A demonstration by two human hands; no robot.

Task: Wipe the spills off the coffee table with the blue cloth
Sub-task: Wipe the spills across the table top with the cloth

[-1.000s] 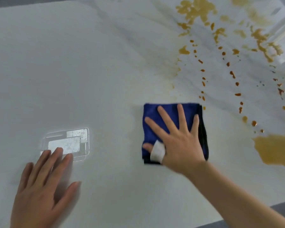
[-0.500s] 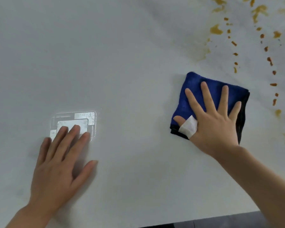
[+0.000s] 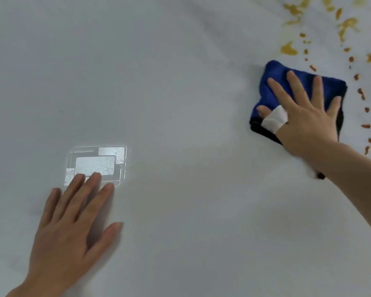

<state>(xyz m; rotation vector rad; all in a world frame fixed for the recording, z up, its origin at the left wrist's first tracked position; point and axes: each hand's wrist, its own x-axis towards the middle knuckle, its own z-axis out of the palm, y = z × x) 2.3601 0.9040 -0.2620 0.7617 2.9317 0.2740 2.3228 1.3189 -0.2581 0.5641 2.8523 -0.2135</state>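
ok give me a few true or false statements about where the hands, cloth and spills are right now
1. The right hand presses flat on the blue cloth. True.
2. The left hand holds a second cloth. False: it lies flat on the coffee table with straight fingers and holds nothing.
3. The orange-brown spills lie on the left side of the table. False: they are at the upper right, beyond and to the right of the cloth.
4. The right hand's thumb wears a white bandage. True.
5. The cloth is spread out in a single layer. False: it is folded into a thick pad.
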